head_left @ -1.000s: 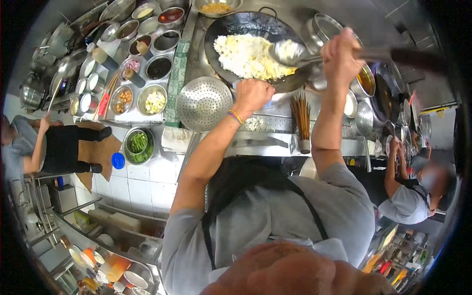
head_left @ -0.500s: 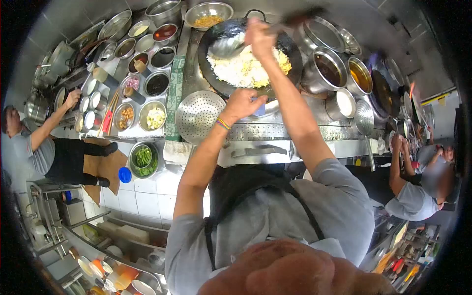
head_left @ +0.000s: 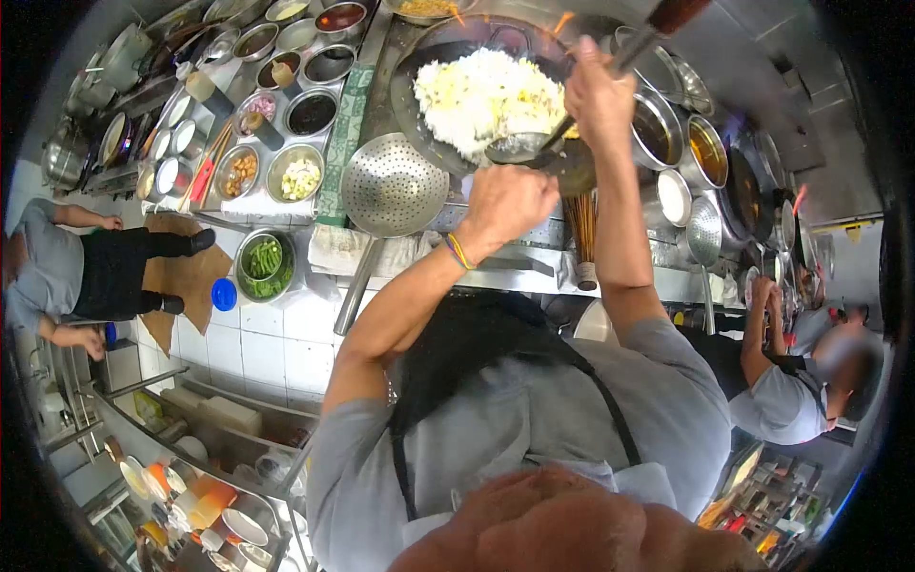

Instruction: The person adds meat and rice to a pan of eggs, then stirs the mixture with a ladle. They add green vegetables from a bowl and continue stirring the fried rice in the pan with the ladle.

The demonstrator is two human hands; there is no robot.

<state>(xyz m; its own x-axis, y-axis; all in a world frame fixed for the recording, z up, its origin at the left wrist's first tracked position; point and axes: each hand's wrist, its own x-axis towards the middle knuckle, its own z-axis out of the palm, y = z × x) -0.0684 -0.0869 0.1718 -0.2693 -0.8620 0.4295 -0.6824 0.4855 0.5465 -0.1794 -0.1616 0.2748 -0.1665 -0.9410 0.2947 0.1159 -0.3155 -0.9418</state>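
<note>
Fried rice with bits of egg [head_left: 486, 100] fills a black wok [head_left: 410, 81], bunched toward its middle and left. My left hand [head_left: 510, 205] is a fist at the wok's near rim and grips the wok there; the exact grip point is hidden under the fingers. My right hand [head_left: 600, 105] is wrapped around the shaft of a ladle [head_left: 519, 146]. The ladle's bowl lies at the near side of the rice, and its wooden handle rises to the upper right. Small orange flames show beyond the wok's far edge.
A perforated strainer [head_left: 394, 186] rests left of the wok. A bamboo brush [head_left: 582, 238] lies by my right forearm. Sauce pots [head_left: 707, 151] stand right; ingredient bowls [head_left: 295, 173] stand left. One co-worker [head_left: 57, 257] is at left, another [head_left: 786, 381] at right.
The ladle has moved from the wok's far left to the near side of the rice. My right hand has shifted right. The rice has bunched, and flames have appeared. The left co-worker's arm has dropped.
</note>
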